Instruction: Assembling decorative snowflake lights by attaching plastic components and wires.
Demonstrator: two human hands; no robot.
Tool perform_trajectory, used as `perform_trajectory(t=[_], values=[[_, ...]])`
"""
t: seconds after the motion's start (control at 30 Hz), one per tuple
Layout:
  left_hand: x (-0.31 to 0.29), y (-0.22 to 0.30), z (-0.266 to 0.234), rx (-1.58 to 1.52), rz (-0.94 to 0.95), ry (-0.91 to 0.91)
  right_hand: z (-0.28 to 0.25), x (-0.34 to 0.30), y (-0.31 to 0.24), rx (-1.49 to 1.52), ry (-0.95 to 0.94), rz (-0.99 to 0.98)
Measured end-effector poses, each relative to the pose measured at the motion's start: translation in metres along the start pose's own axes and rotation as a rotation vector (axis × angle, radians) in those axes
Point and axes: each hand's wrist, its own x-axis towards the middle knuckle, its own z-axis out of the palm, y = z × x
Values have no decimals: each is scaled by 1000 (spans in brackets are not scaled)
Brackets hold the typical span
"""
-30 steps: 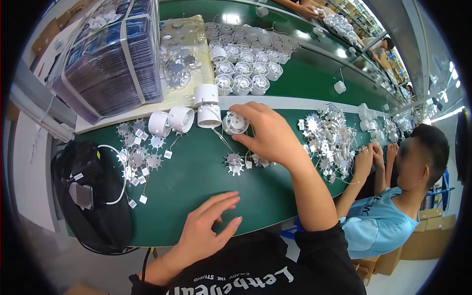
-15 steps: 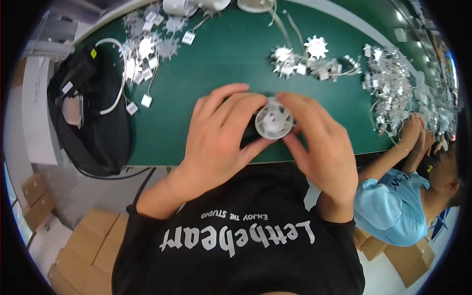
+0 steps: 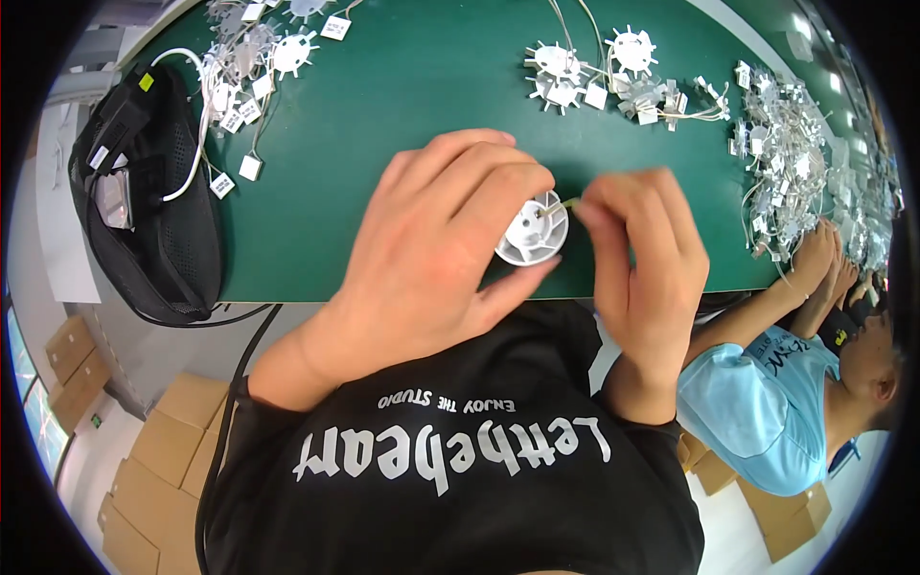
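White round housing [image 3: 530, 238], well right of the black pouch [image 3: 158, 225] (landmark), held open face up near the table's front edge. Left hand [image 3: 436, 230], between pouch and housing: cupped, fingers curled over the far rim, thumb along the near side, gripping it. Right hand [image 3: 652, 254], beyond the housing from the pouch: thumb and forefinger drawn together at a thin yellowish wire [image 3: 572, 202] that leads out of the housing; appears pinched, though motion blur softens the tips.

Step in hand, my reading: handling the wire at the housing while the left hand serves as clamp. Next move would call for a steady rim and a light, controlled pull or tuck; a hard tug could strain the wire.

Materials: housing smooth, matte, plastic-looking, ribs running from hub to rim. Pouch soft, mesh-sided, white cable [image 3: 203, 125] curving off its right side. Just beyond that cable, toothed silvery discs [image 3: 292, 53], flat, star-like, with white tags on thin leads. Farther right of the pouch, a similar cluster [image 3: 632, 51]; farthest right, a tangled heap [image 3: 781, 182]. Green table [image 3: 383, 115] smooth, faintly glossy.
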Motion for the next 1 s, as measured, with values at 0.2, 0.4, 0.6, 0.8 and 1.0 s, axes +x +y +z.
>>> perform_trajectory(t=[0.2,0.4,0.6,0.8,1.0], values=[[-3,-9,-13,-14,57,-69,-4,0,14,-34,-153,68],[0,-4,-9,-21,62,-69,-11,54,26,-405,294,-41],[2,-12,-8,-24,133,3,-26,90,41,-197,200,10],[-7,-7,-17,-520,29,156,-39,80,16,659,340,20],[19,0,-18,-2241,-546,-511,-39,67,0,816,-94,-388]])
